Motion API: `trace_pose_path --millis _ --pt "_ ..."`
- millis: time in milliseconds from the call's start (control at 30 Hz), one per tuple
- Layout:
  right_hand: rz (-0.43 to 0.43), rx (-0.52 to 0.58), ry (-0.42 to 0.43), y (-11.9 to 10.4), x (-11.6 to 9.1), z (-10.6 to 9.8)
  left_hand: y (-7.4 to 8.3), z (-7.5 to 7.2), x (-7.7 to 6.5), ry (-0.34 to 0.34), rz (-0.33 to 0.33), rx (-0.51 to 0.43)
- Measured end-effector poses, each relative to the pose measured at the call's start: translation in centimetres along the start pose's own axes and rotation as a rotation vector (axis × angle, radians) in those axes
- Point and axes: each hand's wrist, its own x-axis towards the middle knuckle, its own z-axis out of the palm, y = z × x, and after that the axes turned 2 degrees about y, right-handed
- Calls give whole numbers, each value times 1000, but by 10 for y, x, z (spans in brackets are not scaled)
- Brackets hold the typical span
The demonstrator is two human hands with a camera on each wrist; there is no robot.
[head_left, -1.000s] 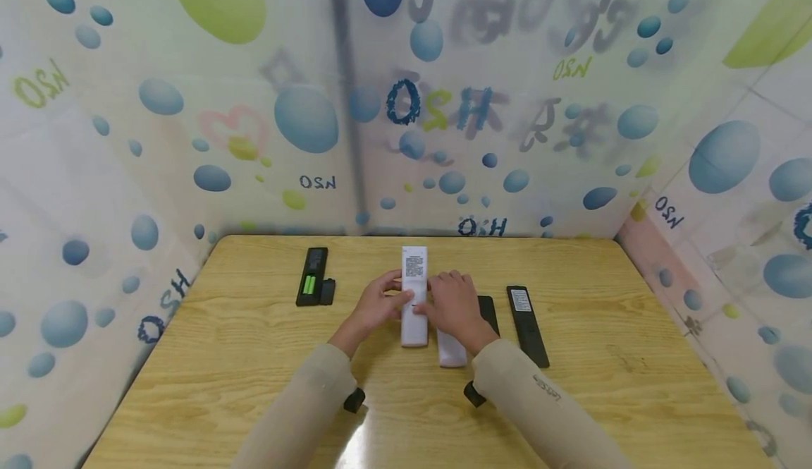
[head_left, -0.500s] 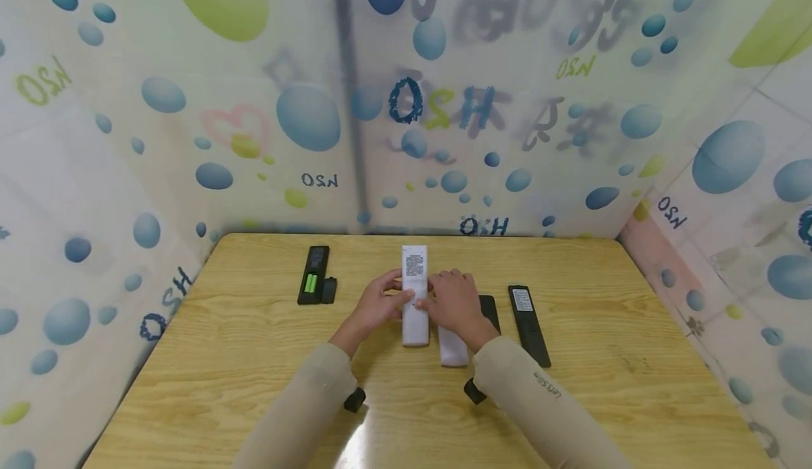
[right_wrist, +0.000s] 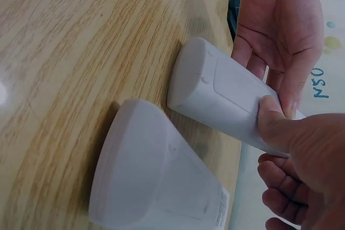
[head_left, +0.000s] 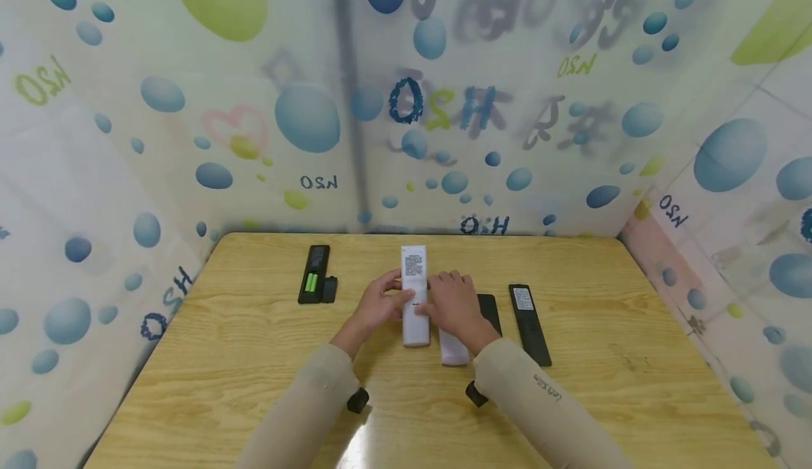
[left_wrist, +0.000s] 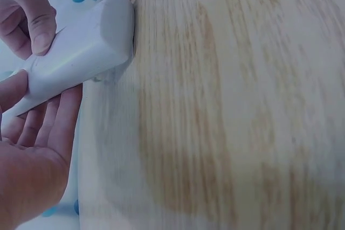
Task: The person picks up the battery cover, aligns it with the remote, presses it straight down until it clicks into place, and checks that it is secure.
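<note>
A white remote control [head_left: 415, 329] lies back side up between both hands, its printed label toward the far end. My left hand [head_left: 378, 305] holds its left side, thumb on top and fingers underneath, as the left wrist view shows. My right hand [head_left: 454, 303] grips the other side, its thumb pressing near the battery cover [right_wrist: 237, 87]. Close by the right wrist rests a second white remote control [right_wrist: 145, 171], partly hidden under the right hand in the head view. The held remote's battery cover looks in place.
At the left lies a black remote [head_left: 315, 261] with green batteries [head_left: 311, 283] exposed and its loose cover [head_left: 329, 290] beside it. Right of the hands are a partly hidden black remote [head_left: 490, 310] and another black remote [head_left: 531, 328] with a white label. A patterned curtain [head_left: 406, 173] stands behind the table.
Both hands stay on the white remote control, almost unmoved. The right thumb shifts only slightly on its back. The other remotes stay put.
</note>
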Motion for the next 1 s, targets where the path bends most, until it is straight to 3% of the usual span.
trace_pose_path --millis 133,367,600,1000 --pt "-7 17 -13 1 -1 0 -2 0 1 -6 -8 -6" --pt "-22 41 -3 4 -3 -1 21 -2 -15 -50 -15 -12" --pt "-39 43 -3 8 -2 -3 2 0 0 -31 -20 -30" --pt "-72 28 -2 11 -8 -14 5 -3 -4 5 -29 -10"
